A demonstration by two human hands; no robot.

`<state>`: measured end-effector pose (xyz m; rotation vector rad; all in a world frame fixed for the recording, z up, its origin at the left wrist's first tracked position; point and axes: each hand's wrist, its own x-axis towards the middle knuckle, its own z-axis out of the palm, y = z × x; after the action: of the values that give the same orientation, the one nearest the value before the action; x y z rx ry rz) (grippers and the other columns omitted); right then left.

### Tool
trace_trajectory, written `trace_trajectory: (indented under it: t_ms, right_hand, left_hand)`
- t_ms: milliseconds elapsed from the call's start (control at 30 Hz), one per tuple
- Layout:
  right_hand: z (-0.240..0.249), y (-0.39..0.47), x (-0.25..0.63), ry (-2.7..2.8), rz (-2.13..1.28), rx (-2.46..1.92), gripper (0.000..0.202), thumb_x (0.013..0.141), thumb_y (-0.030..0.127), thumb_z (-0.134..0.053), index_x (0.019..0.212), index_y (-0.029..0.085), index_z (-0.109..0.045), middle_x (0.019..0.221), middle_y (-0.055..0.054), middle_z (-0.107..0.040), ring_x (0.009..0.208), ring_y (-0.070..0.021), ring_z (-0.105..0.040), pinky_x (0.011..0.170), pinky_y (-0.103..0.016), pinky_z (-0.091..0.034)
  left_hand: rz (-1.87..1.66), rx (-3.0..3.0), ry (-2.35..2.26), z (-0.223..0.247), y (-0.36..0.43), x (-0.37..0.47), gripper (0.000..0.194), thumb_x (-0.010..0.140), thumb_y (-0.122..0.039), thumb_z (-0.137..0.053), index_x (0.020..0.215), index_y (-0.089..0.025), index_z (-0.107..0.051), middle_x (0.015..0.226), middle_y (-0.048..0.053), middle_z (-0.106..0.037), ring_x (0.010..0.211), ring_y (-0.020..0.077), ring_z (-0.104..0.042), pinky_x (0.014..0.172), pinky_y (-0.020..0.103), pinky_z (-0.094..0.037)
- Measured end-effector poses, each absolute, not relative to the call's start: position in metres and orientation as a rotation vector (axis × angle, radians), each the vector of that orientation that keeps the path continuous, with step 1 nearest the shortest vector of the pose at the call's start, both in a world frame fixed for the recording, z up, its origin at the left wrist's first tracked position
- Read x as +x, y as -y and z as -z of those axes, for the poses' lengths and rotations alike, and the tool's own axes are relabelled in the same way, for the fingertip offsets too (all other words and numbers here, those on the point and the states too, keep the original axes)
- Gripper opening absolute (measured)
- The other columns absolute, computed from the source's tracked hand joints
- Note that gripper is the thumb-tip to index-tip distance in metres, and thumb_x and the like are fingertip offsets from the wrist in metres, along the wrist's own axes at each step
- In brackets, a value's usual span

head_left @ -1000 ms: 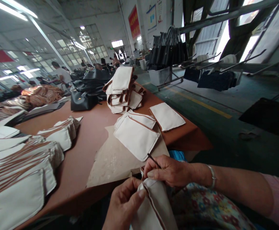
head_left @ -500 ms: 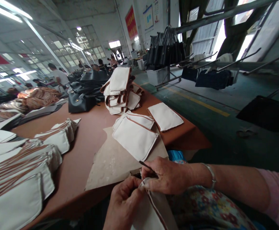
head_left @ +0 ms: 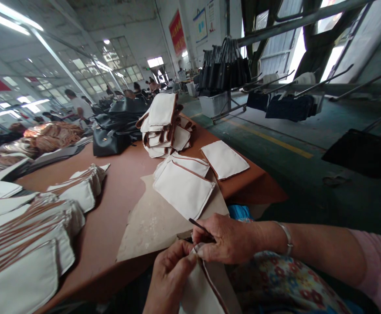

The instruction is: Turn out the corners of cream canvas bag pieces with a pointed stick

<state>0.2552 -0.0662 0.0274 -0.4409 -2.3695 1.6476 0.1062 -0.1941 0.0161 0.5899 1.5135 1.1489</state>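
Note:
A white fabric pouch (head_left: 199, 288) with a brown edge strip hangs from both hands at the near table edge. My left hand (head_left: 172, 268) pinches its top corner between thumb and forefinger. Close against it, my right hand (head_left: 221, 240) grips the same corner. A thin dark tool (head_left: 197, 225) sticks out from the right fingers, pointing up and left; its kind I cannot make out. The fingertips hide the exact spot being held. Just beyond the hands lies a finished-looking white pouch (head_left: 184, 187) on a brown paper sheet (head_left: 141, 231).
Rows of white pouches (head_left: 23, 274) overlap along the left of the brown table (head_left: 112, 209). A pouch stack (head_left: 162, 109) stands at the back beside black bags (head_left: 110, 139). Another pouch (head_left: 225, 159) lies right. Racks hold dark bags (head_left: 223, 69); people are in the background.
The view has shifted very slightly. Both hands keep their pinch on the pouch corner, with hardly any movement.

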Motion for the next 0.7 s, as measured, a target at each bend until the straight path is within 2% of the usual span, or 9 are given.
trace_trajectory:
  t_ms: [133, 267, 467, 700]
  right_hand:
    - [-0.027, 0.067, 0.255, 2.377, -1.620, -0.478, 0.012, 0.075, 0.017, -0.055, 0.086, 0.014, -0.058, 0.070, 0.003, -0.055, 0.063, -0.0091, -0.048, 0.057, -0.018, -0.036]
    - [-0.025, 0.066, 0.256, 2.383, -1.626, -0.475, 0.013, 0.076, 0.018, -0.055, 0.088, 0.014, -0.060, 0.071, 0.003, -0.056, 0.063, -0.0091, -0.049, 0.058, -0.018, -0.037]
    - [-0.021, 0.066, 0.259, 2.385, -1.574, -0.485, 0.013, 0.076, 0.020, -0.055, 0.087, 0.014, -0.058, 0.070, 0.003, -0.059, 0.060, -0.0087, -0.050, 0.055, -0.018, -0.035]
    - [-0.012, 0.067, 0.258, 2.323, -1.663, -0.578, 0.008, 0.076, 0.021, -0.056, 0.081, 0.015, -0.056, 0.066, 0.005, -0.053, 0.059, -0.0087, -0.046, 0.054, -0.018, -0.034]
  left_hand:
    - [-1.151, 0.647, -1.594, -0.011, 0.193, 0.109, 0.039, 0.061, -0.046, -0.081, 0.059, -0.016, -0.056, 0.051, -0.004, -0.053, 0.044, 0.0071, -0.041, 0.043, 0.018, -0.027]
    - [-1.146, 0.702, -1.614, -0.008, 0.190, 0.108, 0.041, 0.060, -0.049, -0.081, 0.058, -0.017, -0.055, 0.051, -0.004, -0.052, 0.045, 0.0069, -0.038, 0.044, 0.019, -0.026]
    - [-1.132, 0.726, -1.635, -0.011, 0.186, 0.110, 0.027, 0.063, -0.037, -0.076, 0.058, -0.015, -0.060, 0.052, -0.002, -0.055, 0.048, 0.0088, -0.042, 0.047, 0.019, -0.031]
    - [-1.175, 0.558, -1.537, -0.017, 0.189, 0.118, 0.017, 0.070, -0.028, -0.073, 0.067, -0.016, -0.062, 0.053, -0.003, -0.055, 0.045, 0.0077, -0.043, 0.045, 0.018, -0.028]
